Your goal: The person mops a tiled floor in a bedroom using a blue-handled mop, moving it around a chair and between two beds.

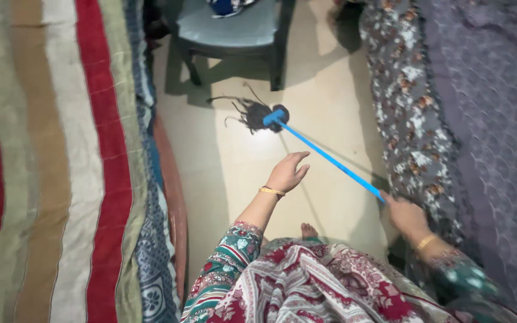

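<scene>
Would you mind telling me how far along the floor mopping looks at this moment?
Done: cannot tell; the tile floor shows no clear wet trail. In hand: the right hand grips the blue mop handle, its dark mop head down near the chair; the left hand hovers free. Left: floor under the chair.

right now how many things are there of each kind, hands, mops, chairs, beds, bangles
hands: 2, the left hand open in the air, the right hand in a grip on the mop handle
mops: 1, a blue-handled mop with a dark head on the floor
chairs: 1, a grey chair
beds: 2, a striped bed and a floral bed
bangles: 2, one bangle on each wrist
total: 8
</scene>
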